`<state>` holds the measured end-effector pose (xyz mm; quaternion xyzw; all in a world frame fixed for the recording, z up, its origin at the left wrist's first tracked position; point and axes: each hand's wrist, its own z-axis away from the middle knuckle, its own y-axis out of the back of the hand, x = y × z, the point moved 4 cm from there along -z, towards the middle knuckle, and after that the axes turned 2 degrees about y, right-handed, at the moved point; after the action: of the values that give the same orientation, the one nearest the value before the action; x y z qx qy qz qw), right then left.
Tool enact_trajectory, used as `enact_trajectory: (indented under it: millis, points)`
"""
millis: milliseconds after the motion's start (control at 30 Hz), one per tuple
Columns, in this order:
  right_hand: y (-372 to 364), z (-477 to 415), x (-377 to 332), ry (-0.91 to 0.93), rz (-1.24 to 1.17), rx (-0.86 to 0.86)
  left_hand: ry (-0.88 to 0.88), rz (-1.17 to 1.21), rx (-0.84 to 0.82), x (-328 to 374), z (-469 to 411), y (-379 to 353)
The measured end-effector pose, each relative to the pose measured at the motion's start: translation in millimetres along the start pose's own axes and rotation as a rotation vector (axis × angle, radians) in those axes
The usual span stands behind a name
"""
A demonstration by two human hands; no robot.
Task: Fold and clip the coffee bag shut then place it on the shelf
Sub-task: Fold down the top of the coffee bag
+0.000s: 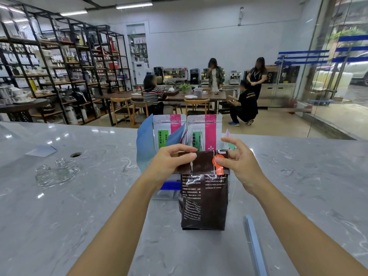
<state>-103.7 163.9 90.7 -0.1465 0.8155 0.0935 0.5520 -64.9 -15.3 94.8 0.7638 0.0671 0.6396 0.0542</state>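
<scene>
Your coffee bag (204, 198) is dark brown with white print and an orange round label. Behind it stand white pouches (205, 129) striped pink and green. The tabletop (79, 206) is grey-veined marble; at your near right lies a pale-blue clip (255, 246).

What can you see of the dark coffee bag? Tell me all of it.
The coffee bag is dark brown, glossy, foil-like, printed with small white text and bearing a round orange sticker near the top right. It stands upright on the grey marbled counter, creased, its top folded over toward the camera. The left hand pinches the fold's left end, the right hand its right end, thumb on the sticker. No clip is on it; a pale blue clip bar lies apart to its right.
</scene>
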Motion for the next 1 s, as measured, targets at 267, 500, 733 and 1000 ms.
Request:
enact_trajectory:
  millis: [267,500,733,1000]
  points:
    - [2,-2,7,-0.017,0.049,0.071,-0.024,0.093,0.115,-20,-6,-6]
    - [0,-3,7,-0.001,0.038,0.053,0.102,0.180,0.098,-31,-8,-10]
    - [40,26,32,-0.111,0.377,0.488,0.094,0.267,0.126,-33,-8,-15]
    - [59,91,99,-0.764,1.096,-0.133,0.108,0.300,0.117,-37,-9,-16]
